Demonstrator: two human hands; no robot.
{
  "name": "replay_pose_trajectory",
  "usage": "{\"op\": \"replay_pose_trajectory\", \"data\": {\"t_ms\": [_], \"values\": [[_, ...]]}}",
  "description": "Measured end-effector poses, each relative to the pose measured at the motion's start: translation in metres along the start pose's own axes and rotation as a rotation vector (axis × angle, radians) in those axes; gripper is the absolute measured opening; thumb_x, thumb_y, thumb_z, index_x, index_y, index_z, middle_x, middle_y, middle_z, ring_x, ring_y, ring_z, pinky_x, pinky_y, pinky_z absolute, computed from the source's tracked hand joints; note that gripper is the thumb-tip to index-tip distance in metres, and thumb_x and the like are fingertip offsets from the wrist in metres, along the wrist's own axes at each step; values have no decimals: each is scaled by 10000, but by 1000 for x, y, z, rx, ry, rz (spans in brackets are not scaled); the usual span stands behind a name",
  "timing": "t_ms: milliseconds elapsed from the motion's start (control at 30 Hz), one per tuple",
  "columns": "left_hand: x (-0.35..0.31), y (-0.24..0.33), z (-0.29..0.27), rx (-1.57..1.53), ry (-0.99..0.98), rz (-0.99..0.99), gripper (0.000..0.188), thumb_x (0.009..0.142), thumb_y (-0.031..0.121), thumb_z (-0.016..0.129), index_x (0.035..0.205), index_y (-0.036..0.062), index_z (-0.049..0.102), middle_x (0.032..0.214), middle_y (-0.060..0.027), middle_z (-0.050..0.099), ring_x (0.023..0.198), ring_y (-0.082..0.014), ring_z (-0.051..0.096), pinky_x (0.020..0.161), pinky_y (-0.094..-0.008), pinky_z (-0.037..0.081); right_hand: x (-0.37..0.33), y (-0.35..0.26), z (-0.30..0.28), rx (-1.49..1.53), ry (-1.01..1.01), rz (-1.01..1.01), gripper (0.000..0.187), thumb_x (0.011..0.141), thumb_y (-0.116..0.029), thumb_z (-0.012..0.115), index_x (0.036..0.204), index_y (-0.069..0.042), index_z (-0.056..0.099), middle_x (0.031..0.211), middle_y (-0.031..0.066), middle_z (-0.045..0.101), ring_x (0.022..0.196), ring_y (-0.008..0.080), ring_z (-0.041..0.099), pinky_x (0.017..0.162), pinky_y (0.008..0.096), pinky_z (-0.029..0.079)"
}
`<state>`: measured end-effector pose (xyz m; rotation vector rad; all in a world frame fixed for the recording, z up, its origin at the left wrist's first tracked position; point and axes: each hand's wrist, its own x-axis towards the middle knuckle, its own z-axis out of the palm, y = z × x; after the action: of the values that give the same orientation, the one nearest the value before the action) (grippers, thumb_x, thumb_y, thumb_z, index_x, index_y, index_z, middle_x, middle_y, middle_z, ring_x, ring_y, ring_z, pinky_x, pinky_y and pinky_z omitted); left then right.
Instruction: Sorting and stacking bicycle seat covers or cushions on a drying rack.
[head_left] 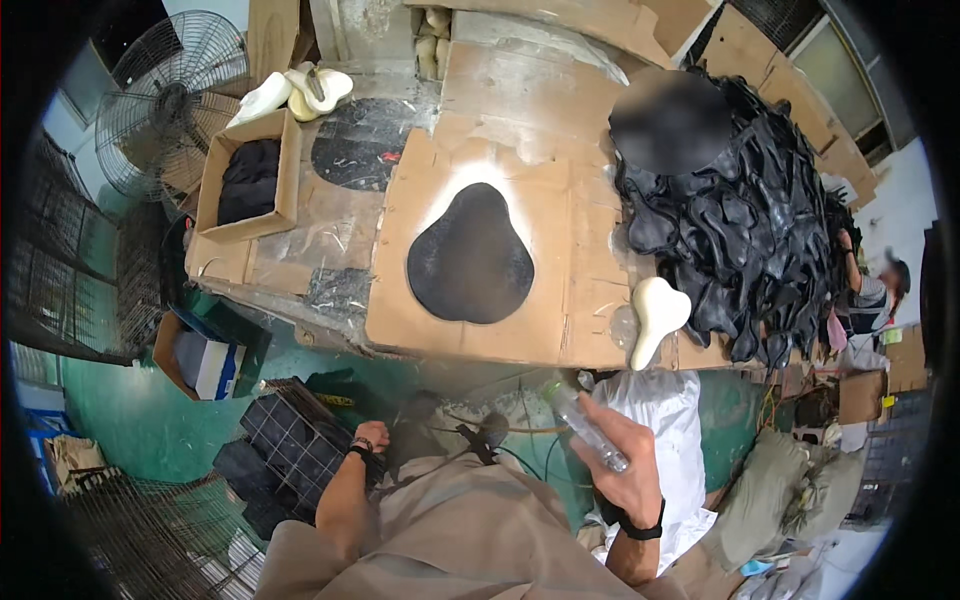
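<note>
My right hand (625, 450), with a dark band at its wrist, grips a clear plastic bottle (590, 425) with a greenish end, tilted in front of the table edge. Down by a wire basket (290, 445) of black pieces, my left hand (371, 437) is closed; its palm side is hidden. A black saddle-shaped piece (470, 255) lies flat on a cardboard sheet (400, 310), with a white patch around its narrow far end. To its right rests a cream saddle-shaped pad (658, 315) near the table's front edge. Neither hand touches these pieces.
Black saddle-shaped covers (735, 220) are heaped on the right. At the left stand a cardboard box (287, 190) of black pieces, more cream pads (318, 92) and a wire-caged fan (175, 100). A white sack (665, 410) sits below the table. Another person (875, 295) is at far right.
</note>
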<state>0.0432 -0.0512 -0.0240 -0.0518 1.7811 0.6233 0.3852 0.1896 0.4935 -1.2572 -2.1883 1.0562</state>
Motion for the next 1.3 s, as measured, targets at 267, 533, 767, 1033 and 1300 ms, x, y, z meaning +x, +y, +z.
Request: {"op": "replay_pose_trajectory", "data": {"t_ms": [267, 533, 767, 1033, 1300], "values": [[17, 10, 24, -63, 10, 2, 214, 979, 73, 479, 1100, 71, 655, 945, -135, 670, 699, -284, 661, 494, -422, 494, -5, 7, -4, -80, 151, 102, 535, 732, 75, 756, 1254, 39, 647, 1023, 230, 713, 915, 340, 714, 815, 352, 539], [47, 1, 15, -387, -426, 73, 176, 984, 110, 507, 1060, 64, 659, 941, -158, 683, 664, -276, 622, 469, -415, 443, -7, 21, 2, -53, 151, 105, 533, 740, 76, 740, 1262, 29, 644, 1023, 230, 704, 875, 336, 705, 785, 349, 532], [50, 22, 0, -264, -378, -74, 271, 986, 276, 460, 802, 90, 531, 696, -44, 425, 599, -229, 412, 464, -379, 297, -17, 17, -4, -46, 58, 58, 566, 709, 82, 755, 1262, 21, 650, 1002, 226, 705, 883, 338, 704, 799, 346, 533], [53, 41, 8, -347, -365, -43, 152, 949, 226, 562, 948, 92, 633, 772, -78, 595, 632, -231, 560, 496, -373, 404, -24, 9, -7, -34, 239, 161, 527, 732, 62, 748, 1249, 47, 649, 935, 200, 701, 829, 286, 694, 778, 327, 522], [18, 126, 31, -100, 98, 729, 216, 937, 171, 600, 1101, 73, 701, 768, -81, 702, 669, -189, 677, 579, -327, 526, -56, 35, 7, 4, 223, 282, 499, 748, 27, 758, 1235, 54, 653, 927, 213, 701, 817, 271, 680, 774, 325, 513]]}}
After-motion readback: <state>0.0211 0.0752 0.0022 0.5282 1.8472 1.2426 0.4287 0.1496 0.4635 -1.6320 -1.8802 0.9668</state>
